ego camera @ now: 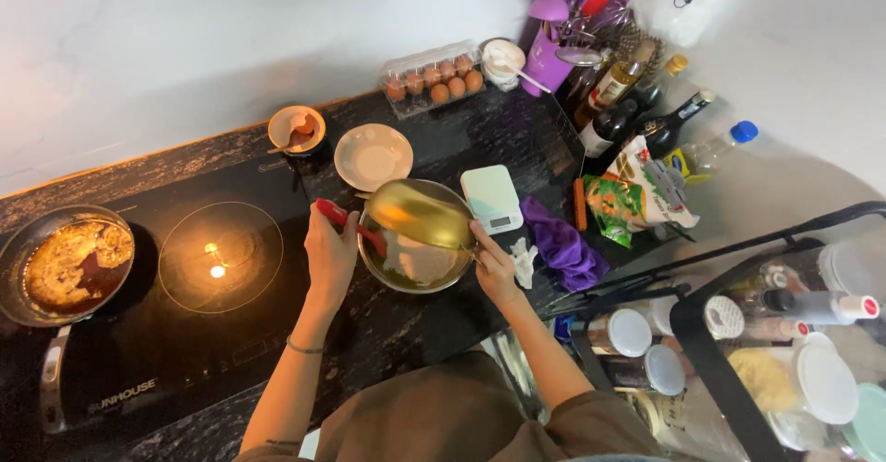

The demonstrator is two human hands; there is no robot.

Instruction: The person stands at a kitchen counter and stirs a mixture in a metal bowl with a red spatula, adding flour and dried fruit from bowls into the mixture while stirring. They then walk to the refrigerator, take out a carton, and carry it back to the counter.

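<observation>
My left hand (pixel 329 252) grips a red-handled spatula (pixel 349 222) whose end reaches into a gold metal bowl (pixel 420 236) on the black counter. My right hand (pixel 496 264) holds that bowl by its right rim, tipping it up so the shiny inside faces left. A pale mixture lies in the bowl's lower part. An empty cream plate (pixel 373 156) sits just behind the bowl.
A frying pan (pixel 66 264) with browned food rests on the left of the black induction hob (pixel 220 254). Behind are a small bowl (pixel 296 129), an egg carton (pixel 434 79), a kitchen scale (pixel 493 198), a purple cloth (pixel 561 243), bottles (pixel 646 120) and a rack of jars (pixel 738 351).
</observation>
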